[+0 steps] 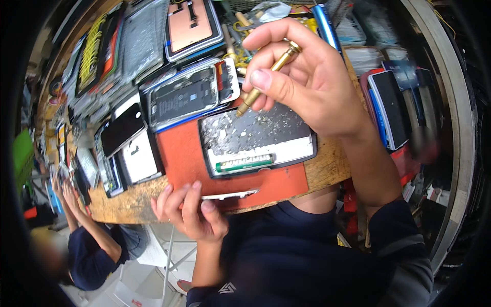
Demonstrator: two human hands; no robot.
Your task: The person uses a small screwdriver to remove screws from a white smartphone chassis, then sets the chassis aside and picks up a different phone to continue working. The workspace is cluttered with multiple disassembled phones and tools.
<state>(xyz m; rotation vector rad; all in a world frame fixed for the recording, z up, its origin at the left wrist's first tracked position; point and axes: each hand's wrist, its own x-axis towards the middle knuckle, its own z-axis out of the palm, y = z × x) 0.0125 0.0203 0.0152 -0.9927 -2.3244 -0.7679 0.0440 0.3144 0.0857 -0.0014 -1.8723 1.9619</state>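
Observation:
Raised above the bench, my right hand pinches a slim brass screwdriver between thumb and fingers. Its round cap points up and its narrow end slants down to the left. Below it lies a dark, shallow tray strewn with many tiny metal bits, with a green-and-white strip along its near side. At the bench's front edge my left hand is closed on a thin flat part, seen edge-on with a pale, uneven rim. Its kind cannot be made out.
An orange-red mat lies under the tray. To its left are an opened phone and a black-screened phone. Stacked panels fill the far left. More phones stand at right. Another person's hands are at the left bench edge.

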